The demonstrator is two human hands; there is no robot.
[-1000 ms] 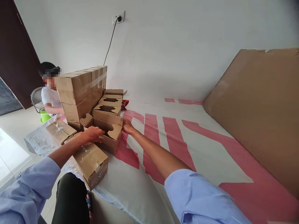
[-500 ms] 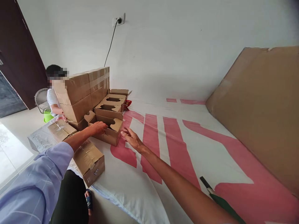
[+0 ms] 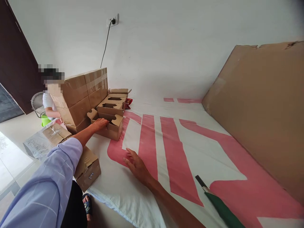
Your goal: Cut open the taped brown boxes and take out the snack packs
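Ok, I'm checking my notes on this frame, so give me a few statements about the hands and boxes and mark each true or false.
1. The left hand rests on the open small box. True.
2. The right hand grips a box. False: it lies open, flat on the pink and white sheet, holding nothing.
3. The open small box is the nearest of a row of open boxes beside the stack of taped cartons. True.
4. The big cardboard sheet lies flat under the hands. False: it leans at the right edge.
5. A cable is plugged into the wall socket. True.
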